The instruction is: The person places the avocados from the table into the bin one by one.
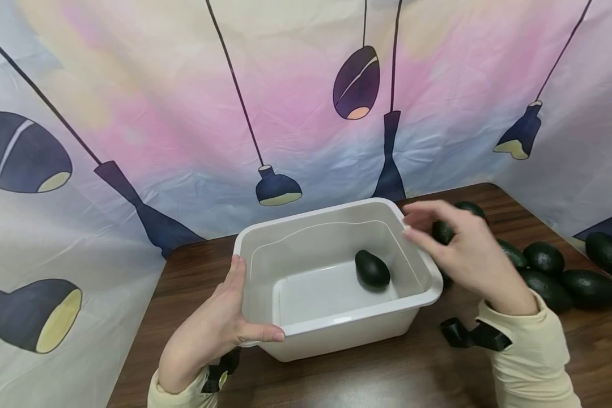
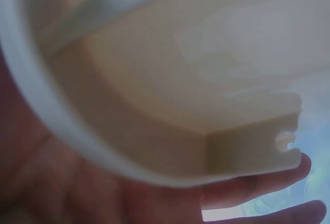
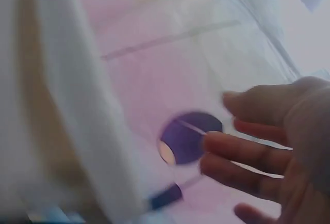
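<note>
A white plastic bin (image 1: 347, 321) stands on the wooden table, with one dark green avocado (image 1: 372, 270) lying on its floor toward the right. My left hand (image 1: 214, 317) rests against the bin's near left corner, thumb along the front rim and straight fingers up the left side. In the left wrist view, those fingers (image 2: 258, 187) lie along the outside of the bin's rim (image 2: 77, 136). My right hand (image 1: 464, 249) is beside the bin's right rim, fingers loosely bent and holding nothing. The right wrist view shows a gap between its fingertips (image 3: 214, 141) and the bin's side (image 3: 87, 100).
Several avocados (image 1: 543, 258) lie in a group on the table (image 1: 377, 374) to the right, some partly behind my right hand. One more avocado (image 1: 608, 253) sits at the far right. A fabric backdrop (image 1: 183, 113) printed with lamps hangs behind the table.
</note>
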`<move>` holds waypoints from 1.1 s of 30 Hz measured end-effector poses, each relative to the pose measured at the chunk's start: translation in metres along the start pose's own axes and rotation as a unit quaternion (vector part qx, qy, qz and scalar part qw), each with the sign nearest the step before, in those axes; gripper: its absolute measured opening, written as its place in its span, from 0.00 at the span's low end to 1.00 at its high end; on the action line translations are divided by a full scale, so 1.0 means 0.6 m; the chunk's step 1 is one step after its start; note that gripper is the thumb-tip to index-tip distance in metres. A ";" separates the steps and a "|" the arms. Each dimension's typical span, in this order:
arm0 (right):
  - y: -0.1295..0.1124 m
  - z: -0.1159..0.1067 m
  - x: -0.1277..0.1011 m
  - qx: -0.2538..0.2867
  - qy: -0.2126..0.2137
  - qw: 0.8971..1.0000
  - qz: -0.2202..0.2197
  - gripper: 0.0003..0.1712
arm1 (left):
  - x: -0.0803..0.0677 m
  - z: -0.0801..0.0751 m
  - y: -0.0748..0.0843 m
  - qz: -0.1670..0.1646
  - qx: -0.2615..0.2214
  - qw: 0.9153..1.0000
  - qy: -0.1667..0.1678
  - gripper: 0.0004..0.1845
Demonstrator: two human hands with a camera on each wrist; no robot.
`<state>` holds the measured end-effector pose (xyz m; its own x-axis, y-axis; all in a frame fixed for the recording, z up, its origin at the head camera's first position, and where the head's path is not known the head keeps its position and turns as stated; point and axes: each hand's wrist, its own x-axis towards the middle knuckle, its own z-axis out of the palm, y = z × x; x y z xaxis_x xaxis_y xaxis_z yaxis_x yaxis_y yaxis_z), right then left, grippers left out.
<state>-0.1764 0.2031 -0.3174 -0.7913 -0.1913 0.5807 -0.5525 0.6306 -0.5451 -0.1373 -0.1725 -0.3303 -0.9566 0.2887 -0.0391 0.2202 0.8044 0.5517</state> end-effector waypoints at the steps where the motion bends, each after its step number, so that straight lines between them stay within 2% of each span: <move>1: 0.005 -0.008 -0.001 0.003 0.030 0.999 0.010 0.20 | 0.000 0.000 0.000 0.005 -0.003 1.000 0.003 0.80; 5: 0.038 -0.038 -0.003 0.013 0.128 0.990 0.050 0.19 | 0.000 0.001 -0.001 0.027 -0.009 1.000 0.013 0.78; 7: 0.062 -0.047 -0.004 -0.001 0.147 0.986 0.078 0.19 | -0.002 -0.001 -0.002 0.030 -0.008 0.999 0.016 0.78; 8: 0.074 -0.050 -0.004 -0.011 0.143 0.985 0.100 0.20 | -0.004 -0.001 -0.002 0.028 -0.005 0.999 0.017 0.78; 11: 0.110 -0.049 0.000 -0.045 0.093 0.984 0.147 0.26 | -0.008 -0.004 -0.004 0.012 0.005 1.000 0.017 0.78; 15: 0.154 -0.028 0.008 -0.075 -0.029 0.978 0.192 0.39 | -0.013 -0.008 -0.008 -0.010 0.014 1.000 0.011 0.77; 18: 0.177 -0.006 0.011 -0.096 -0.116 0.964 0.221 0.48 | -0.015 -0.008 -0.010 -0.012 0.020 1.000 0.009 0.76; 20: 0.187 0.006 0.012 -0.106 -0.157 0.953 0.235 0.52 | -0.015 -0.006 -0.011 -0.013 0.025 1.000 0.010 0.76; 24: 0.199 0.025 0.009 -0.118 -0.196 0.942 0.247 0.53 | -0.012 0.001 -0.015 -0.013 0.003 1.000 0.003 0.75; 30: 0.211 0.059 -0.009 -0.124 -0.232 0.930 0.256 0.48 | -0.012 0.017 -0.034 -0.007 -0.053 0.998 -0.018 0.72; 33: 0.212 0.069 -0.017 -0.133 -0.244 0.925 0.260 0.45 | -0.012 0.022 -0.042 0.001 -0.061 0.998 -0.023 0.72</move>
<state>-0.2497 0.2540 -0.4177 -0.9916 -0.0864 -0.0964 -0.0314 0.8829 -0.4685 -0.1335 -0.1878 -0.3551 -0.9456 0.3165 -0.0749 0.1946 0.7351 0.6494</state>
